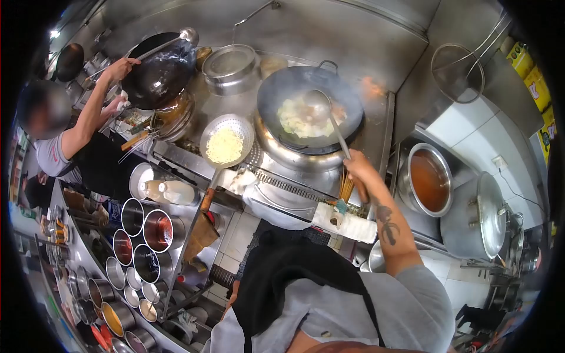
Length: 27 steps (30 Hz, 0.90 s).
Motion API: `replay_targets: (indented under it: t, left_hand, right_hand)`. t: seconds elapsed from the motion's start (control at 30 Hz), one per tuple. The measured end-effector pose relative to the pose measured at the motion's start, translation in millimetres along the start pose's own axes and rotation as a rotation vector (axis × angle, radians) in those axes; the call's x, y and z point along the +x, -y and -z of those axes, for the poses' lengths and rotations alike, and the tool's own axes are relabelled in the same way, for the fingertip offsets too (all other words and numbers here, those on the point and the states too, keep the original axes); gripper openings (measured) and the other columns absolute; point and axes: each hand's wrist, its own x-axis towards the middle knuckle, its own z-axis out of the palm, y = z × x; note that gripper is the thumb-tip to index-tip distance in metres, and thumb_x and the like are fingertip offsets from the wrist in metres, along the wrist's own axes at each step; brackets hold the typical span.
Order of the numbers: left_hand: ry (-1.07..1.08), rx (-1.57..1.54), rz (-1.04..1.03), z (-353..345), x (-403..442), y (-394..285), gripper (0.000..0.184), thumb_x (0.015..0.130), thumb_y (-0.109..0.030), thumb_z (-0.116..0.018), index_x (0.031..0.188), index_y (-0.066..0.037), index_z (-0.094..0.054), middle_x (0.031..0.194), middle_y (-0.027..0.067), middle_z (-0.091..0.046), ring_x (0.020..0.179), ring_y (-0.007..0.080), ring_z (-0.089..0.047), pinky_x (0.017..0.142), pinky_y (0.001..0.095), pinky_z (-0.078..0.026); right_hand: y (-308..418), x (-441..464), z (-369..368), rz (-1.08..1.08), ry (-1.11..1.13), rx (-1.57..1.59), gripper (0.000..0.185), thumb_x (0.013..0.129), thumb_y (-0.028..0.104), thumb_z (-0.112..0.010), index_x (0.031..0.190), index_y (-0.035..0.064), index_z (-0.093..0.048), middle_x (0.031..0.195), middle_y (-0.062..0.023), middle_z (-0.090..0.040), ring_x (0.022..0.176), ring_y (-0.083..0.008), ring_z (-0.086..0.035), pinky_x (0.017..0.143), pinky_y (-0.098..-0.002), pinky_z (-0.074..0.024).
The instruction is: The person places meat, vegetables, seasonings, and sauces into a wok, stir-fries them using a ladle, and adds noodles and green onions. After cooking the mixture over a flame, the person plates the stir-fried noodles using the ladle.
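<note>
1. Wok [276,97], one: one o'clock of view, containing pale green-and-white food [300,122].
2. Ladle [339,134], one: bowl inside wok, shaft towards five o'clock; right grip [359,167] closed round it.
3. Left grip: out of view; state cannot be told.
4. Strainer [236,123], one, bearing noodles [223,147]: wok's eight o'clock.

Ahead of the right hand's [361,169] fingers, the near rim of the wok [272,97] stands in the way, and the ladle [341,136] they grip slants over it, cutting off a straight sideways pass. Above the rim, the open bowl gives room, though steam hangs there. Left of the fingers, beyond the wok's base, the noodle strainer [242,127] juts its handle toward the person. Just below them, thin sticks [346,186] crowd the space. To their right, a stovetop strip [375,130] leaves a passage before the basin [407,196].
</note>
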Motion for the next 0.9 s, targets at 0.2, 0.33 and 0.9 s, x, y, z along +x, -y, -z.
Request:
replay_targets:
  t: [0.2, 0.33, 0.9]
  left_hand:
    - [-0.09, 0.104, -0.107, 16.7, 7.0, 3.1, 0.02, 0.077, -0.023, -0.057, 0.074, -0.009, -0.07, 0.08, 0.0153, -0.068, 0.075, 0.0318, -0.066, 0.062, 0.0426, -0.049]
    - [-0.209, 0.173, -0.197, 27.6, 14.9, 10.3, 0.02, 0.077, -0.024, -0.057, 0.072, -0.01, -0.071, 0.078, 0.0139, -0.068, 0.072, 0.0304, -0.066, 0.059, 0.0419, -0.049]
    - [0.125, 0.248, -0.269, 40.7, 44.9, 39.2, 0.023, 0.079, -0.026, -0.056, 0.07, -0.011, -0.071, 0.078, 0.013, -0.069, 0.073, 0.0293, -0.067, 0.061, 0.0429, -0.05]
  right_hand:
    - [24.4, -18.7, 4.8, -0.109, 0.148, 0.202, 0.011, 0.086, 0.012, -0.057, 0.092, 0.0031, -0.059, 0.06, -0.0005, -0.051, 0.04, -0.0106, -0.046, 0.037, -0.0256, -0.0397]
    - [27.4, 0.6, 2.2, -0.141, 0.026, 0.01, 0.015, 0.089, 0.012, -0.054, 0.101, 0.0049, -0.057, 0.063, -0.0007, -0.052, 0.038, -0.0106, -0.046, 0.034, -0.03, -0.0389]
    - [47.8, -8.5, -10.8, -0.037, -0.163, -0.239, 0.022, 0.084, 0.009, -0.052, 0.1, -0.0046, -0.053, 0.064, -0.0151, -0.056, 0.046, -0.0231, -0.057, 0.044, -0.0358, -0.047]
